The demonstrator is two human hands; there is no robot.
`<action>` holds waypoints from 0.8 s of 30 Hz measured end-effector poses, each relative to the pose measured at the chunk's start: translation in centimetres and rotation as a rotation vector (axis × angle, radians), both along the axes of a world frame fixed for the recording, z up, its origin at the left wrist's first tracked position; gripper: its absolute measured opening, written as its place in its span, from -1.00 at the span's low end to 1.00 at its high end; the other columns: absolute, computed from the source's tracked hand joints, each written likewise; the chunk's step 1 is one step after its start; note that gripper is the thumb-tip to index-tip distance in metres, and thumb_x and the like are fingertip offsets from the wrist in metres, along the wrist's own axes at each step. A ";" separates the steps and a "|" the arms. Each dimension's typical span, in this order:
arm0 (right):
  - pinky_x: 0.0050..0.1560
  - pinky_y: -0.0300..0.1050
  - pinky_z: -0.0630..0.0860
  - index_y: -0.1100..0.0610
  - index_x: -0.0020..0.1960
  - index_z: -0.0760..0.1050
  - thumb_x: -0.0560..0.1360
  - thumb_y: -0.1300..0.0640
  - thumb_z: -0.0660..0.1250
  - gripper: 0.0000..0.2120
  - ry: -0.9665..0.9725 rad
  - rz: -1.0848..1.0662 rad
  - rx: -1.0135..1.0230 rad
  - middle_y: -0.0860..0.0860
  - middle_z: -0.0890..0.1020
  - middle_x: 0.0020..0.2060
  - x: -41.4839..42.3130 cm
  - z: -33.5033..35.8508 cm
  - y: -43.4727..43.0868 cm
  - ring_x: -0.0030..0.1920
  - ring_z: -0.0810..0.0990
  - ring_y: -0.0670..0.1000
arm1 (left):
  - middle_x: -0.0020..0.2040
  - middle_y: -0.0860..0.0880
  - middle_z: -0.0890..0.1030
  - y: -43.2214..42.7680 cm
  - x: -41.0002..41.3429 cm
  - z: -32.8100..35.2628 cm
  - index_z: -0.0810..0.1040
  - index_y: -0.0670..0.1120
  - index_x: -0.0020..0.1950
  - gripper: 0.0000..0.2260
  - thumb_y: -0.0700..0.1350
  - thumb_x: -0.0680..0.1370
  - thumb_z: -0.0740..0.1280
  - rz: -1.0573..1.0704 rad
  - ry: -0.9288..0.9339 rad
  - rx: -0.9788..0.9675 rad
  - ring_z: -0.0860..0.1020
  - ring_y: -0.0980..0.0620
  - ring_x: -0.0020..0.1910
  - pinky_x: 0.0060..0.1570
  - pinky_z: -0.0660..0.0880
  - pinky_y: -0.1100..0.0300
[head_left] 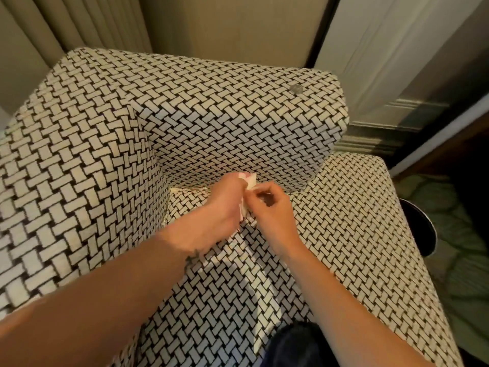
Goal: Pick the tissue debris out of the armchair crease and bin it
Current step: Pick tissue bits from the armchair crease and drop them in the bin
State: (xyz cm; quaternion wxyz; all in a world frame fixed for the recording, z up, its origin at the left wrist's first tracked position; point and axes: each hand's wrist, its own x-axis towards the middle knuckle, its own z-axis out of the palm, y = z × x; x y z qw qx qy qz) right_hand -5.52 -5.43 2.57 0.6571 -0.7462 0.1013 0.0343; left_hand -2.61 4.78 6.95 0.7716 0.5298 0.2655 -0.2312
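Observation:
An armchair in black-and-white woven fabric fills the view. Both my hands meet over the back corner of its seat, just in front of the crease where the seat meets the backrest. My left hand grips a wad of white tissue that pokes out above and below its fingers. My right hand pinches the tissue's edge with thumb and fingertips. A pale scrap lies along the crease left of my hands. No bin can be told for sure.
A dark round rim stands on the patterned green carpet right of the chair. Curtains hang behind the chair and a pale door stands at the back right. A small round disc sits on the backrest top.

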 end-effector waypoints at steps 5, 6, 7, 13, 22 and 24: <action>-0.13 -0.33 0.57 0.13 0.08 0.50 0.53 0.14 0.46 -0.81 -0.030 -0.134 -0.045 0.03 0.61 0.00 -4.9 3.4 -6.1 -0.06 0.61 -0.07 | 0.35 -0.24 0.51 -3.3 -3.5 2.1 0.44 -0.24 0.29 -0.75 -0.38 0.63 0.16 -0.272 -0.073 -0.092 0.59 -0.12 0.24 0.31 0.54 0.01; -0.14 -0.35 0.56 0.13 0.10 0.49 0.52 0.16 0.46 -0.79 -0.029 -0.162 -0.032 0.03 0.60 0.01 -6.1 4.0 -7.2 -0.05 0.61 -0.07 | 0.34 -0.23 0.52 -4.2 -4.8 2.5 0.44 -0.26 0.29 -0.75 -0.38 0.63 0.17 -0.320 -0.087 -0.079 0.59 -0.09 0.22 0.28 0.54 0.04; -0.14 -0.36 0.57 0.12 0.12 0.47 0.52 0.18 0.46 -0.76 -0.038 -0.179 -0.031 0.03 0.59 0.03 -7.4 5.2 -9.1 -0.04 0.61 -0.06 | 0.32 -0.22 0.54 -6.1 -6.2 3.7 0.45 -0.26 0.29 -0.75 -0.37 0.63 0.18 -0.379 -0.131 -0.061 0.60 -0.08 0.21 0.28 0.54 0.05; -0.28 -0.35 0.57 0.09 0.29 0.46 0.57 0.24 0.38 -0.68 0.025 -0.175 -0.097 0.01 0.57 0.07 -11.4 7.1 -15.8 -0.11 0.59 -0.10 | 0.22 -0.18 0.63 -12.6 -10.5 5.3 0.46 -0.20 0.36 -0.65 -0.41 0.59 0.21 -0.464 -0.160 -0.024 0.65 0.00 0.05 -0.06 0.59 0.22; -0.33 -0.43 0.47 0.13 0.17 0.59 0.60 0.22 0.31 -0.82 -0.021 -0.351 -0.073 0.04 0.67 -0.07 -12.5 5.6 -26.9 -0.27 0.60 -0.25 | 0.14 -0.18 0.67 -25.8 -10.5 4.1 0.60 -0.16 0.15 -0.77 -0.39 0.58 0.27 -0.456 -0.177 0.032 0.63 -0.11 0.12 0.19 0.59 0.03; -0.25 -0.37 0.50 0.10 0.17 0.60 0.60 0.21 0.31 -0.82 -0.041 -0.383 -0.061 0.03 0.70 -0.07 -11.7 4.6 -29.3 -0.17 0.64 -0.17 | 0.06 -0.15 0.69 -28.7 -9.6 2.7 0.60 -0.14 0.14 -0.80 -0.35 0.58 0.31 -0.421 -0.195 0.081 0.66 -0.02 -0.04 -0.02 0.62 0.11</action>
